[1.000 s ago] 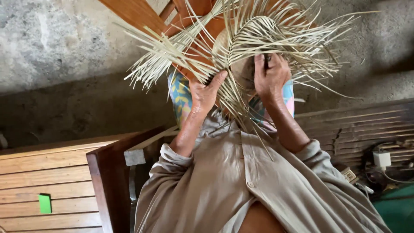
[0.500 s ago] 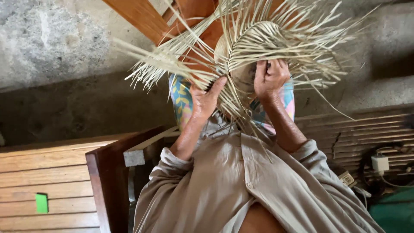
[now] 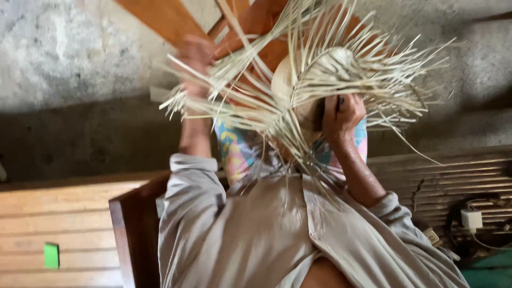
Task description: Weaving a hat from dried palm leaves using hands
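The right hand (image 3: 344, 114), just right of centre in the upper half of the frame, is clenched on the woven straw piece (image 3: 314, 80), its fingers curled over the rounded pale crown where the loose strands fan out. The left hand (image 3: 194, 56) has left the spot beside it where it rested half a second ago; it now sits higher and further left, blurred by motion, raised among the outer straw strands (image 3: 181, 101) at the upper left of the bundle. Whether its fingers are pinched on a strand or merely spread among them, I cannot tell. The two hands, close together before, are now well apart.

The straw piece stays in the upper middle of the frame, over the person's lap, its unwoven ends bristling out toward the right edge and the upper left. Under it shows a patterned cloth (image 3: 237, 149) in blue, pink and yellow. Below that, the grey-beige shirt (image 3: 266, 234) fills the lower centre. A dark wooden chair frame (image 3: 130, 229) stands at the lower left, beside a slatted wooden bench (image 3: 58, 213) bearing a small green tag (image 3: 51, 255). A white plug (image 3: 471, 218) lies at the lower right
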